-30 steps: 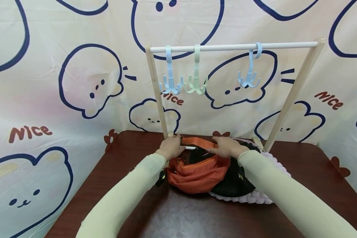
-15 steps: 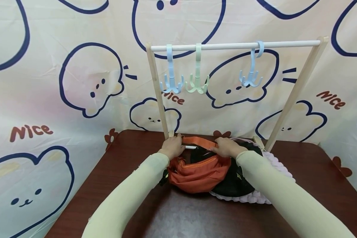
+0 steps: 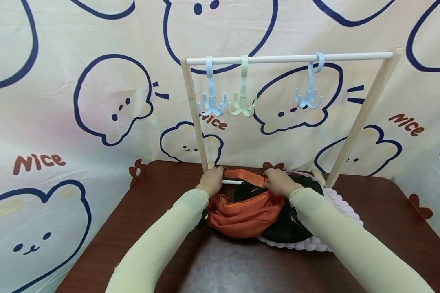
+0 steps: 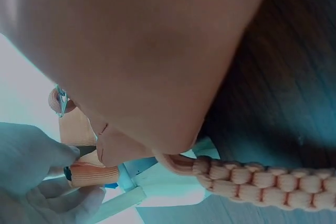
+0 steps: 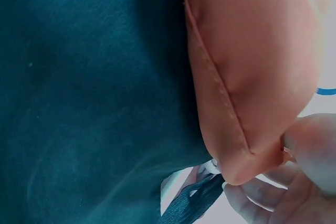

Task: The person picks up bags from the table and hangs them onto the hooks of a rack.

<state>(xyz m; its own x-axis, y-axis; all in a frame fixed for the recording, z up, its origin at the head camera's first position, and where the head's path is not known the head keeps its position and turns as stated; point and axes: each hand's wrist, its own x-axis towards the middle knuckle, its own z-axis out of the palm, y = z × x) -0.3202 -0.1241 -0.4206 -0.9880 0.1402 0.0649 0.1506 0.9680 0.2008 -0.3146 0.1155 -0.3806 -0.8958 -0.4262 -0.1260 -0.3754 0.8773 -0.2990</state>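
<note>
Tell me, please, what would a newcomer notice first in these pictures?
Probably the orange bag, bright on the brown table, with the left hand and right hand gripping it at either side. Next, the two blue hooks and the green hook hanging from the white rail above.

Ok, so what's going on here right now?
A person has both hands on an orange bag: the left hand grips its left end and the right hand its right end, the bag's strap running between them. The bag is down at the table, overlapping a black bag and a puffy lilac item. Above, the rack carries three hooks, with nothing hung on them.
</note>
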